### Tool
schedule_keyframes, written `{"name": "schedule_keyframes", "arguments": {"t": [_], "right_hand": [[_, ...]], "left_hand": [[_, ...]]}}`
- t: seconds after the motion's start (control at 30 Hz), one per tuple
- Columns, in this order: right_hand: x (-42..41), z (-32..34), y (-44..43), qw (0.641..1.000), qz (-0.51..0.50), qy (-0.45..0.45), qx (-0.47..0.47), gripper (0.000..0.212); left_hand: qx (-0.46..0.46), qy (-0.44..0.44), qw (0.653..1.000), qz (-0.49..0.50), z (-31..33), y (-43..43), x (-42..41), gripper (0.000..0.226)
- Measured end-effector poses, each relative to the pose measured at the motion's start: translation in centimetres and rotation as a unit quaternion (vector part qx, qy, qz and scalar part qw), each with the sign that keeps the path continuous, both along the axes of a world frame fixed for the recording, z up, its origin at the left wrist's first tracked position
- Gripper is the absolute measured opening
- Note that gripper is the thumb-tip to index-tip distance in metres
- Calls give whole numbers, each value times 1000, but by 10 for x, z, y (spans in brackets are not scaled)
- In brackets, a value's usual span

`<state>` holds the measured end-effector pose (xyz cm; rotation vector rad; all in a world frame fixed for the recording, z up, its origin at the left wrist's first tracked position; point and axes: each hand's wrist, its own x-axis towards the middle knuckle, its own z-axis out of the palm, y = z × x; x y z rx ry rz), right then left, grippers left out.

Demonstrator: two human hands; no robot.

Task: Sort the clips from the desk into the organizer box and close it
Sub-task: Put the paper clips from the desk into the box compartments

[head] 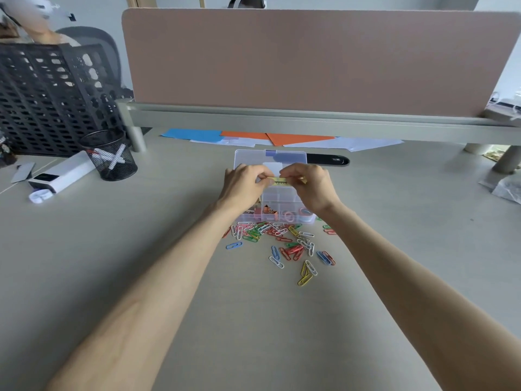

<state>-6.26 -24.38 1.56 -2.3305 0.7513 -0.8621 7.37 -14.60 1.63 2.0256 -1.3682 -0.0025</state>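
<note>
At nine o'clock from the organizer box, a black perforated file rack (42,94) stands at the far left edge of the tabletop (158,249). A black mesh pen cup (111,155) stands in front of it. Just beside the cup, toward eight o'clock, lies a white device (63,174).

The clear organizer box (282,197) sits in the middle of the tabletop with its lid (253,157) thrown back toward twelve o'clock. Its near compartments hold orange, pink and pale blue pieces too small to name.

The left hand (244,184) is raised over the box's left half. Its grip is closed, thumb and fingertips pinching the left end of a yellow clip (279,180) with a toothed edge. The right hand (310,186) mirrors it over the right half, its grip likewise pinched on the clip's right end. The clip hangs level between the two hands, above the box's far compartments and clear of the tabletop.

At six o'clock from the box, touching its near wall and spreading toward the viewer, lies a loose scatter of coloured paper clips (282,239) in red, green, blue, yellow and white. A few strays reach out to five o'clock.

At twelve o'clock, beyond the lid, blue paper (194,135) and orange paper (284,139) lie flat under a pink divider panel (310,60). A black oblong object (328,160) lies at one o'clock, just beside the lid's right corner.
</note>
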Motion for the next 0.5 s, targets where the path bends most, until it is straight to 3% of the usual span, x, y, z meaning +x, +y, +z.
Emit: {"name": "schedule_keyframes", "arguments": {"t": [0.17,0.3,0.5], "right_hand": [[-11,-3,-12,997,-56,-7,-43,19],[-19,-9,-18,997,-77,-7,-19,30],[-21,-11,-21,997,-70,-5,16,26]], "left_hand": [[-18,39,999,11,3,-5,5,10],[16,-6,1000,6,-4,-5,6,16],[37,-81,996,2,-12,-5,4,21]]}}
